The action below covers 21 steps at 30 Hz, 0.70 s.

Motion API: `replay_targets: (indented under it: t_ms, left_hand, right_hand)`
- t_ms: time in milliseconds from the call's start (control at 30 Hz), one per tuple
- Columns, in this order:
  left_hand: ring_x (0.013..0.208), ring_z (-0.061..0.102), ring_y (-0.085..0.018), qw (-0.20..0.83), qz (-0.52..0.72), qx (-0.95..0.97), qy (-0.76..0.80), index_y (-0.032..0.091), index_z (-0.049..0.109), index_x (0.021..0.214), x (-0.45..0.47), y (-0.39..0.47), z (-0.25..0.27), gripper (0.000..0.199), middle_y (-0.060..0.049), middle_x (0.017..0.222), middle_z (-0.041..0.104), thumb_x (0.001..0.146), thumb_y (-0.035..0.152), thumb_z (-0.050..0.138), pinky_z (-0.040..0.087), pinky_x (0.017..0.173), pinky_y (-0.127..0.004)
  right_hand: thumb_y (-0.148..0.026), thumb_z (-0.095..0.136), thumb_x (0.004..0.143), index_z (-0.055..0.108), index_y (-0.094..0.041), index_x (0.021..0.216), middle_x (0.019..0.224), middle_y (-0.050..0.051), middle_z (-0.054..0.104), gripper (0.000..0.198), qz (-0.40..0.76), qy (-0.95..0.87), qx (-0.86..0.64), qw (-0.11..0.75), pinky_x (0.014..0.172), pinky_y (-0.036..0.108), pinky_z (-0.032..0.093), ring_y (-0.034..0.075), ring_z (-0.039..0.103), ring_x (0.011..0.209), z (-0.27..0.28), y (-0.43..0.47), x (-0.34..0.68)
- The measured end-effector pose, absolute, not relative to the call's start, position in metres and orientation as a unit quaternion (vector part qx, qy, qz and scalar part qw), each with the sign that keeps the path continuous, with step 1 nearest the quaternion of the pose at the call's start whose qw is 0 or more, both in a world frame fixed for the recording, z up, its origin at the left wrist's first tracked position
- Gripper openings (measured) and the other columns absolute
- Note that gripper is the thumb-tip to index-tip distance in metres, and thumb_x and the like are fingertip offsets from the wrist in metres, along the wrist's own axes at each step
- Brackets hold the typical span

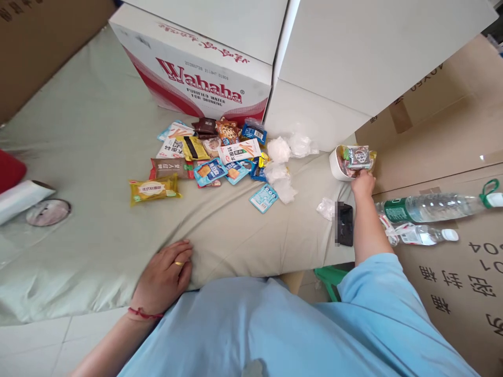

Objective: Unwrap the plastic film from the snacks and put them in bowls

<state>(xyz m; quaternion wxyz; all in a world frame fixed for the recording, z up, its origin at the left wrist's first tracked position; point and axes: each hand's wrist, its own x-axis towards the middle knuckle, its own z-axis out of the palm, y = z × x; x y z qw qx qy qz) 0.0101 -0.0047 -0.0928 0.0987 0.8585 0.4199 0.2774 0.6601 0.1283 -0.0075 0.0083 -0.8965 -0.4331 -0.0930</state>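
My left hand (167, 269) lies on the pale green sheet near its front edge, fingers stretched out and holding nothing. My right arm reaches forward to a white bowl (338, 166) at the right end of the sheet. At the bowl's near side, my right hand (363, 184) is curled with its fingertips partly hidden; whether they grip the rim or a packet does not show. A dark snack packet (359, 157) tops the other wrapped snacks in the bowl. A pile of snack packets (210, 149) sits left of it, with a yellow packet (154, 190) at its left end.
Crumpled clear plastic (279, 151) lies beside the pile. A Wahaha carton (196, 78) and white boxes (322, 63) stand behind. Near my right arm are a black phone-like object (346, 225), a large water bottle (436, 208) and a smaller bottle (426, 234). A plastic roll (25, 199) lies left.
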Motion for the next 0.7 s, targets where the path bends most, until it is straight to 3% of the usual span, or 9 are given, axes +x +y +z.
replay_targets:
  t_ms: [200, 300, 433, 700]
  left_hand:
    - [0.114, 0.07, -0.031, 0.113, 0.279, 0.854, 0.424, 0.022, 0.065, 0.108, 0.009, -0.005, -0.096, 0.023, -0.011, 0.112, 0.072, 0.087, 0.013, 0.059, 0.059, 0.097, -0.05]
    - [0.114, 0.069, -0.032, 0.11, 0.27, 0.854, 0.431, 0.022, 0.065, 0.107, 0.009, -0.005, -0.096, 0.023, -0.011, 0.113, 0.072, 0.086, 0.014, 0.06, 0.059, 0.097, -0.05]
    - [0.111, 0.07, -0.032, 0.078, 0.264, 0.866, 0.417, 0.021, 0.063, 0.107, 0.011, -0.004, -0.093, 0.022, -0.012, 0.111, 0.071, 0.087, 0.012, 0.059, 0.059, 0.097, -0.05]
    - [0.11, 0.071, -0.03, 0.043, 0.264, 0.876, 0.402, 0.019, 0.063, 0.109, 0.01, -0.002, -0.092, 0.024, -0.012, 0.11, 0.071, 0.087, 0.009, 0.062, 0.059, 0.097, -0.045]
  right_hand:
    - [-0.027, 0.043, 0.098, 0.063, -0.016, 0.134, 0.124, 0.02, 0.06, 0.043, -0.138, -0.428, -0.888, 0.101, 0.09, 0.041, 0.045, 0.03, 0.06, 0.103, -0.014, 0.107, 0.621]
    - [-0.033, 0.048, 0.099, 0.058, -0.022, 0.142, 0.125, 0.016, 0.061, 0.046, -0.117, -0.453, -0.88, 0.084, 0.09, 0.039, 0.044, 0.029, 0.058, 0.106, -0.029, 0.106, 0.603]
    - [-0.027, 0.048, 0.097, 0.067, -0.019, 0.13, 0.126, 0.016, 0.059, 0.039, -0.105, -0.447, -0.885, 0.075, 0.095, 0.039, 0.043, 0.029, 0.052, 0.113, -0.043, 0.116, 0.617]
    - [-0.022, 0.055, 0.088, 0.074, -0.012, 0.115, 0.121, 0.019, 0.056, 0.034, -0.121, -0.474, -0.855, 0.172, 0.104, 0.045, 0.04, 0.031, 0.05, 0.113, -0.062, 0.153, 0.673]
